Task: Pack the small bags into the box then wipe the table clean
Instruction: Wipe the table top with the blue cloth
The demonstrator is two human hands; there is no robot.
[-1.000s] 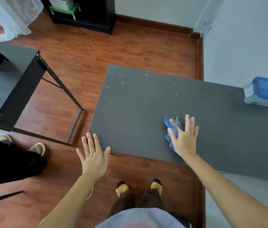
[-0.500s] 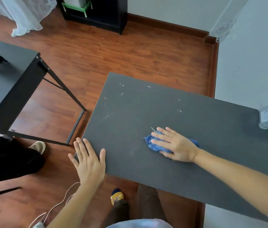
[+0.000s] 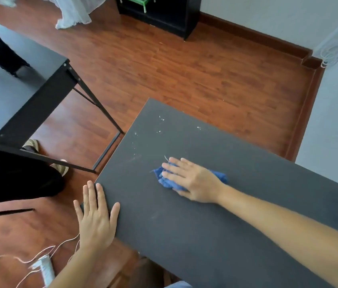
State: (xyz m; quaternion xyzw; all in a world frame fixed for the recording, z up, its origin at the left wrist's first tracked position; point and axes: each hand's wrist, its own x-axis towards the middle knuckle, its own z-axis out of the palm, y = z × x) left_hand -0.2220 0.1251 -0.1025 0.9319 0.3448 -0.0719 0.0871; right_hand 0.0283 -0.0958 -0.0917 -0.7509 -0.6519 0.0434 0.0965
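Note:
My right hand (image 3: 193, 179) lies flat on a crumpled blue cloth (image 3: 165, 179) and presses it onto the dark grey table (image 3: 184, 225). The cloth shows on both sides of the hand. Small white specks (image 3: 159, 121) dot the tabletop beyond the cloth, toward the far left corner. My left hand (image 3: 96, 219) rests with fingers spread at the table's near left corner, holding nothing. No box and no small bags are in view.
A second black table (image 3: 18, 104) stands to the left over the wood floor. Another person's dark legs and shoes (image 3: 18, 175) are at the left. A white cable (image 3: 45, 254) trails near my left wrist. A black cabinet (image 3: 164, 15) stands at the far wall.
My right hand has slid the cloth leftward across the table and turned to point left. My view swung left, so the blue-lidded box at the right edge has left the frame.

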